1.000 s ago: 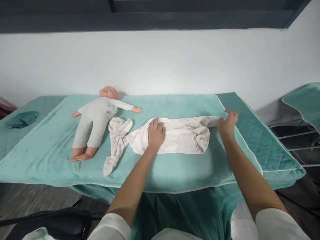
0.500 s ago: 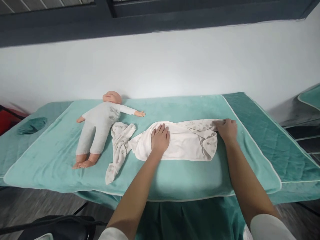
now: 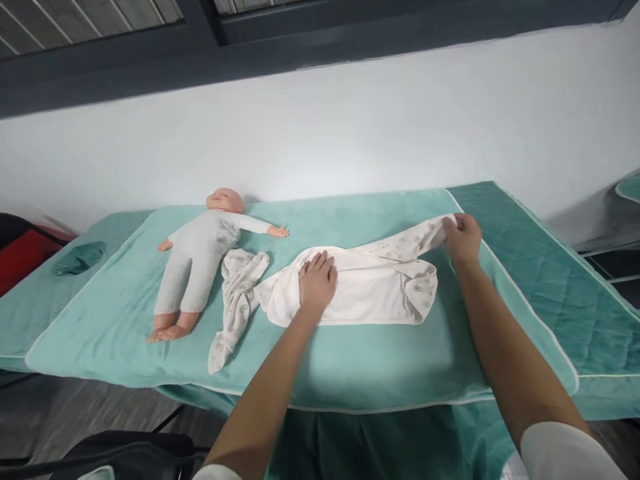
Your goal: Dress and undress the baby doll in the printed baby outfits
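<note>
A white baby garment with a small grey print (image 3: 370, 293) lies spread on the green bed. My left hand (image 3: 319, 280) rests flat on its left part, fingers stretched out. At the upper right, my right hand (image 3: 463, 240) pinches the end of one printed sleeve and holds it slightly off the bed. Left of the garment is a crumpled piece of printed baby clothing (image 3: 237, 297); I cannot tell whether the two are joined. A baby doll (image 3: 200, 260) in a pale grey suit lies on its back farther left, one arm stretched toward the garment.
The bed has a green cover (image 3: 115, 333) with white piping and a face hole (image 3: 80, 259) at its left end. A white wall (image 3: 320, 147) runs behind it. A red and black item (image 3: 27, 257) sits at the far left, and a black stool (image 3: 125, 453) stands below.
My right hand has lifted the sleeve end and drawn it up and to the right, straightening the sleeve. My left hand stays on the garment. The view has shifted slightly.
</note>
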`<state>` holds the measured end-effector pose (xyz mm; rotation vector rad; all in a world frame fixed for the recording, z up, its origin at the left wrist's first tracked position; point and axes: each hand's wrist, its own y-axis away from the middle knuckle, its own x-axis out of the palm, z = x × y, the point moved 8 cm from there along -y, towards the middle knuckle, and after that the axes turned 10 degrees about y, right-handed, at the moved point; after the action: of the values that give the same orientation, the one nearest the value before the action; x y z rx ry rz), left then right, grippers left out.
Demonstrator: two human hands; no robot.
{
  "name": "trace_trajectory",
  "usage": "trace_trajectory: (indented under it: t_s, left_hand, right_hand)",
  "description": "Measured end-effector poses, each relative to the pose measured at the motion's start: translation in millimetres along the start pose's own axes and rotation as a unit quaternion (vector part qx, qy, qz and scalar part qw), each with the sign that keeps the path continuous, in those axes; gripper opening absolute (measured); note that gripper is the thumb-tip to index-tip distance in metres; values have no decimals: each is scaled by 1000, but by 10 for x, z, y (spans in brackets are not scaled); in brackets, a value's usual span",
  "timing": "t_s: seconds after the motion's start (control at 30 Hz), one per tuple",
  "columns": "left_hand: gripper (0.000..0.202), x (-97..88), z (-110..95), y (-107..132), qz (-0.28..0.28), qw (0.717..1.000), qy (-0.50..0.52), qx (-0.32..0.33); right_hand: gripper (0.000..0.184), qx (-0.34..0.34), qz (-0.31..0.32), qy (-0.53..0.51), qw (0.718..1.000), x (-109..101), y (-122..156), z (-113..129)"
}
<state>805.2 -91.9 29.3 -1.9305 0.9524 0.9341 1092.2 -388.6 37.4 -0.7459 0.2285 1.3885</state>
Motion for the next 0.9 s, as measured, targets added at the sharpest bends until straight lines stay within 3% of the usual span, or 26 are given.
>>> trace_trajectory:
  t_s: [0.2,0.4,0.53,0.67,0.9]
  left_hand:
    - [40,-1,6,-13,-5,1000,7,-6]
    - [42,9,3,-14,4,1000,-6,-9]
    - [49,-33,-37,-79,3,999,-42,4]
    - [52,-41,-38,-318,3,996,-89,9]
    - [26,30,238,-901,14,996,-32,-79]
  right_hand:
    - [39,-1,52,88,995,209,71,-27]
    - [38,3,-63,76,995,-35,94,-43]
    - [34,-28,-83,9,996,-57,81,-4]
    - [29,-28,-80,-100,991,24,41,-71]
    - [36,4,-42,-234,971,197,-72,-229]
